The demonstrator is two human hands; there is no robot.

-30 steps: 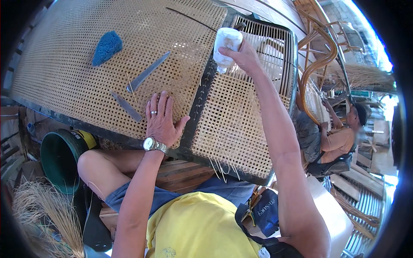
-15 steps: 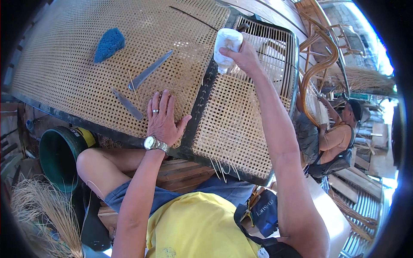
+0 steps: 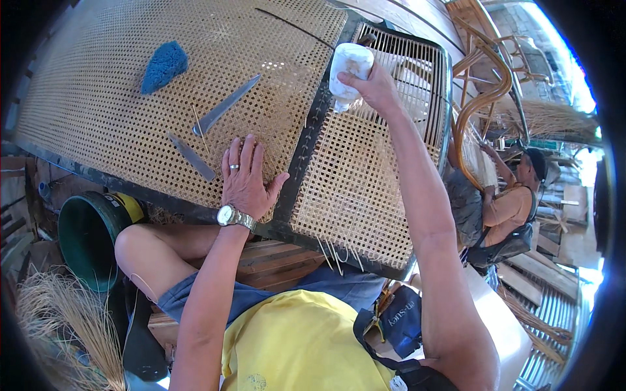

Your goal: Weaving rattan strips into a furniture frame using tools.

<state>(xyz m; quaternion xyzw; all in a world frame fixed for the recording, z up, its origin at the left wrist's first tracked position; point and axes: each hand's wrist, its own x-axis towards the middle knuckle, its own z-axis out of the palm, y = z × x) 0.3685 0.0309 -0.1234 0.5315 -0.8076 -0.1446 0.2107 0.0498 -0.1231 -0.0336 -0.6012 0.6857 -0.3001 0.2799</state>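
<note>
My right hand grips a white plastic squeeze bottle, its narrow neck pointing down over the dark frame bar and the smaller cane panel. Part of that panel, at its far side, shows only parallel strands. My left hand lies flat with fingers spread on the larger woven cane panel, close to the dark bar. Beyond its fingertips are a pointed metal blade, a shorter blade and a thin cane strip. A blue sponge-like piece rests farther left.
A dark green bucket stands at the left, above a bundle of loose cane strands. Several loose strands hang off the panel's near edge. At the right, another person sits beside a curved wooden chair frame.
The bottle in my right hand has shifted slightly to the right. My left hand stays in nearly the same place on the panel.
</note>
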